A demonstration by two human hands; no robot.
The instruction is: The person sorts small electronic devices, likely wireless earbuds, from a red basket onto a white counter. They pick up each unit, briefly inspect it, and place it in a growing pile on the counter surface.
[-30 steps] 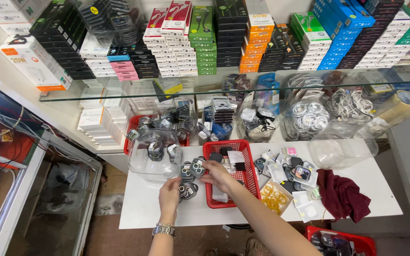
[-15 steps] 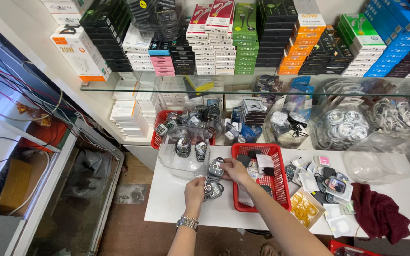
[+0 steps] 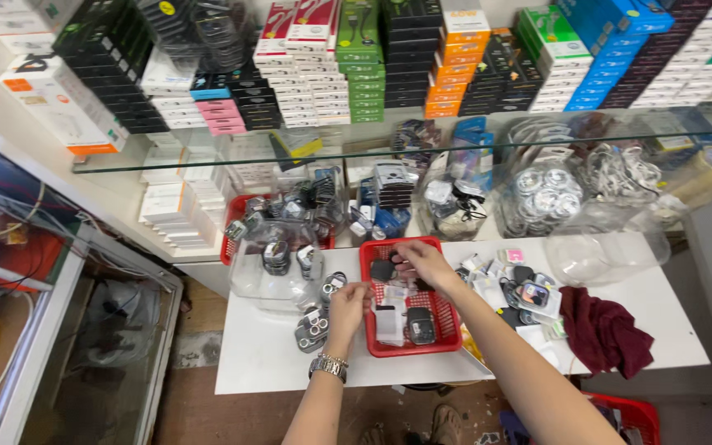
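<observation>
Glass-fronted case (image 3: 59,330) takes up the far left, with wires inside, and next to it sits the white table (image 3: 265,363) where the person is working. Going left to right on the table: a clear plastic tub (image 3: 269,264) with small dark gadgets in it, then a loose pile of small round-lensed packets (image 3: 316,317) lying right beside the tub. The left hand (image 3: 348,303), a metal watch on its wrist, is at the left edge of the red basket (image 3: 409,297), fingers curled together; it looks like it's pinching something small, but what exactly can't be made out.

The red basket is a slotted rectangular one, its long axis running from the person towards the shelves. Inside are a few flat packets, a white one and a dark one near the front end. The right hand (image 3: 422,262) is over the far end of the basket, fingers bent down onto a dark packet there, looks like a pinch grip.

To the right of the basket there's a scatter of small packaged items (image 3: 521,288), then a dark red cloth (image 3: 607,334) bunched up near the table's right end. Behind that, clear bags (image 3: 570,194) hold round silver bits and white cables. Above everything, a glass shelf (image 3: 422,148) holds stacked boxes in black, white, green, orange and blue.
</observation>
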